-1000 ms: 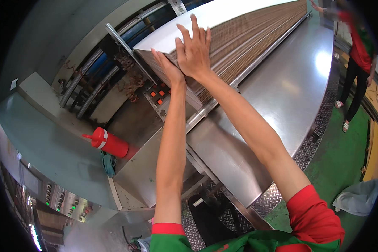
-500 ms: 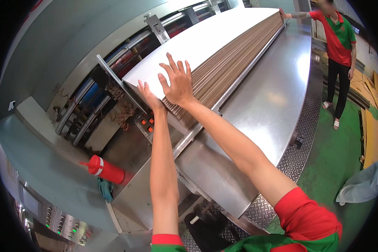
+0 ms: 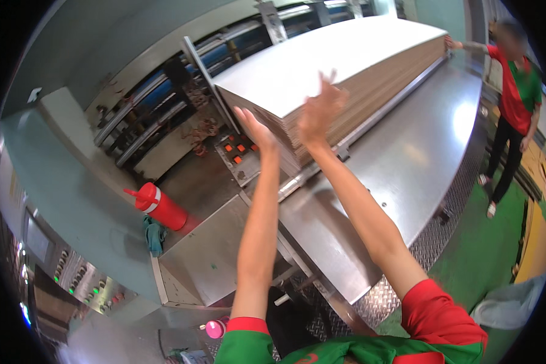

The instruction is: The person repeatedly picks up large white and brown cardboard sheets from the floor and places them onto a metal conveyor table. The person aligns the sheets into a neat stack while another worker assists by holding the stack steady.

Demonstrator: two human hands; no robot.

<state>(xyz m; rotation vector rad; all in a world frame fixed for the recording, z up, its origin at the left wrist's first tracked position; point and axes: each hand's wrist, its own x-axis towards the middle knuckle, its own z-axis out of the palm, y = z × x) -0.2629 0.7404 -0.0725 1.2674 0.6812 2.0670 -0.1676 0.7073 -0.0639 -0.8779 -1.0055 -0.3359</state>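
Observation:
A tall stack of cardboard sheets [image 3: 340, 57] with a white top and brown layered edges lies on the metal feed table. My left hand [image 3: 258, 130] is open, its fingers straight and together, up against the short end of the stack near the closest corner. Beside the long brown side, just right of that corner, is my right hand [image 3: 323, 112]. Motion blurs it, but its fingers look apart and nothing is in them; whether it touches the sheets I cannot tell. At the far right corner, a co-worker's hand [image 3: 453, 43] rests against the stack.
The steel table [image 3: 400, 158] extends right of the stack. Behind stand machine rollers [image 3: 145, 97] and a metal upright [image 3: 203, 73]. Orange buttons [image 3: 241, 147], a red bottle [image 3: 164, 207] and a control panel [image 3: 82, 276] are on the left. A co-worker [image 3: 515, 97] stands at the far right.
My view has shifted, so the stack sits further right in it. My right hand has moved from over the near top edge to beside the long side. The layered edges look more even.

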